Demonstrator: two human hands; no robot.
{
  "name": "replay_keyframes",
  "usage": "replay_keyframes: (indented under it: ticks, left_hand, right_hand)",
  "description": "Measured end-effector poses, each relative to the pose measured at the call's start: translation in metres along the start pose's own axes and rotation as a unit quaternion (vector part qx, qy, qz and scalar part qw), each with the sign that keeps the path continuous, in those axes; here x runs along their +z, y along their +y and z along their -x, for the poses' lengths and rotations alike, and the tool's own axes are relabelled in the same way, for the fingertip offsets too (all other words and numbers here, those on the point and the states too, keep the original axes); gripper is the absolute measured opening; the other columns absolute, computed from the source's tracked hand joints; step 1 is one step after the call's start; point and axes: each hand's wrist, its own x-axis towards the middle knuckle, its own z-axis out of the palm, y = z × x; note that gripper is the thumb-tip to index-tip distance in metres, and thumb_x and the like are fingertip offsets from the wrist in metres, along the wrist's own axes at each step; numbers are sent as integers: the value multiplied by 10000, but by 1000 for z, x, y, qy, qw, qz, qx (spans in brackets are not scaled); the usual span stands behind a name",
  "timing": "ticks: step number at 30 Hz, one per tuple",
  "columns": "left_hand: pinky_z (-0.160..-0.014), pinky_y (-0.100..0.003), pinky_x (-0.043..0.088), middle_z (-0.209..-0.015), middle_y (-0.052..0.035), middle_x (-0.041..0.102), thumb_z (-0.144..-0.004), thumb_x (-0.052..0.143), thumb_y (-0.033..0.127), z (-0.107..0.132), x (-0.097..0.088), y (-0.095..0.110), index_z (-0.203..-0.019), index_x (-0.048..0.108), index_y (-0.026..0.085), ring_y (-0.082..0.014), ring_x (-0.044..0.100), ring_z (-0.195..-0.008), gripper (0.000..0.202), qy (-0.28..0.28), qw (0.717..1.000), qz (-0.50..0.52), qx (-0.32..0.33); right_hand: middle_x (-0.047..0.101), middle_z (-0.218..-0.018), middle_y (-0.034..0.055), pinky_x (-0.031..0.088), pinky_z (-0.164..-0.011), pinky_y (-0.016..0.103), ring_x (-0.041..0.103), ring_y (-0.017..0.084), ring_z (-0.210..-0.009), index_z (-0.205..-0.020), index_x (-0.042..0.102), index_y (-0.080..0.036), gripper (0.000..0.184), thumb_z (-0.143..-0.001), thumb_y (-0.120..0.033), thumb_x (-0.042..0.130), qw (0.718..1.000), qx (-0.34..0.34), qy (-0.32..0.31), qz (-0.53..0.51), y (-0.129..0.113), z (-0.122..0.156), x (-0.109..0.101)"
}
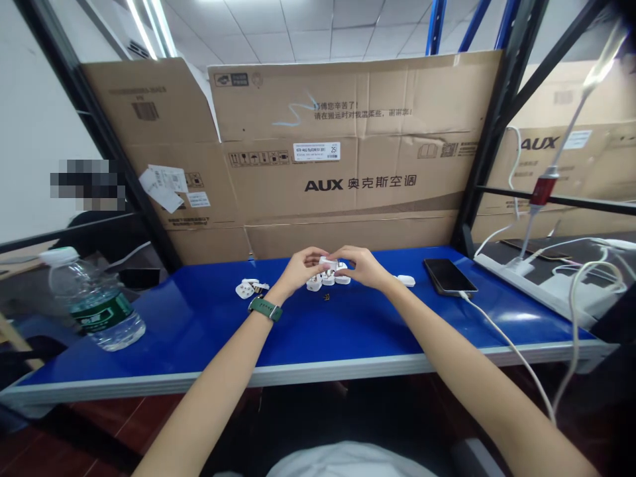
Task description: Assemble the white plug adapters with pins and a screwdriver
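Both hands meet over the middle of the blue table (209, 324). My left hand (299, 267), with a green watch on its wrist, and my right hand (362, 265) pinch a small white plug part (330, 262) between their fingertips. Right under the hands lie several more white plug pieces (328, 281). Another white plug with metal pins (247, 288) rests to the left of my left hand. A tiny dark metal piece (326, 297) lies on the table just in front of the hands. A small white cap (406, 280) sits to the right of my right wrist.
A water bottle (94, 301) lies on the table's left end. A black phone (449, 275) with a white cable (501, 338) sits at the right, beside a white power strip (536, 288) and a lamp stem (544, 185). Cardboard boxes (348, 159) wall off the back.
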Motion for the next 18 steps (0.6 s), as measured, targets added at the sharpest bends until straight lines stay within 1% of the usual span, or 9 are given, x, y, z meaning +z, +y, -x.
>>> replay_keyframes:
  ticks: [1,3,5,6,7,9,12,15,18]
  left_hand:
    - [-800,-316,575,-1029,-110,773,-726,844,484,1,0,1,-1083,669,150,-215,731,-898,520,-1,1000,3,-4]
    - [-723,-290,557,-914,-83,772,-785,785,528,2,-1,2,-1093,677,148,-190,714,-783,501,-10,1000,0,-12]
    - [-651,-274,525,-769,-48,743,-836,716,572,2,-3,1,-1086,683,147,-167,671,-661,494,-22,999,-16,-21]
    - [-633,-271,512,-728,-39,727,-856,684,587,2,-3,1,-1071,687,148,-165,656,-635,489,-27,999,-32,-20]
    - [-633,-271,505,-726,-40,722,-868,663,592,1,-4,1,-1045,697,149,-168,653,-643,478,-26,998,-56,-9]
    - [-671,-276,499,-811,-60,735,-864,669,578,0,-7,1,-971,728,156,-182,663,-725,439,-9,990,-133,39]
    - [-736,-277,483,-964,-68,745,-842,717,514,-1,-10,5,-931,764,175,-191,657,-841,353,12,964,-237,117]
    - [-767,-278,478,-962,-54,756,-867,704,466,2,-10,11,-963,765,185,-188,650,-846,303,1,957,-258,135]
    - [-793,-277,482,-927,-43,763,-882,691,440,5,-8,16,-932,759,184,-187,650,-836,270,1,955,-262,141]
  right_hand:
    - [749,-1093,75,477,-774,281,668,194,-894,-1164,749,-220,284,-883,-258,739,1000,-2,4,8,-1,0,0]
    - [760,-1081,72,479,-801,283,678,194,-904,-1183,743,-219,272,-916,-232,690,1000,-2,10,25,-4,1,0]
    - [769,-1070,63,480,-823,280,688,193,-917,-1198,737,-223,285,-923,-195,667,999,0,9,34,-5,1,1]
    - [772,-1071,59,480,-831,279,693,194,-929,-1198,736,-225,294,-919,-174,661,999,2,5,35,-6,1,1]
    - [775,-1073,56,481,-837,278,697,196,-943,-1189,738,-226,297,-913,-154,655,999,6,2,36,-6,1,2]
    - [778,-1070,57,484,-848,280,704,203,-966,-1151,749,-221,285,-903,-128,643,999,17,-5,36,-7,1,2]
    - [783,-1061,59,491,-856,282,710,210,-975,-1110,759,-213,287,-888,-100,616,999,38,-7,32,-8,0,2]
    - [788,-1042,51,494,-839,274,714,207,-941,-1085,770,-216,307,-868,-80,599,998,58,-7,19,-9,-1,0]
    - [795,-1001,46,492,-793,263,715,201,-884,-1059,782,-207,301,-853,-86,598,997,75,-9,1,-11,-1,-1]
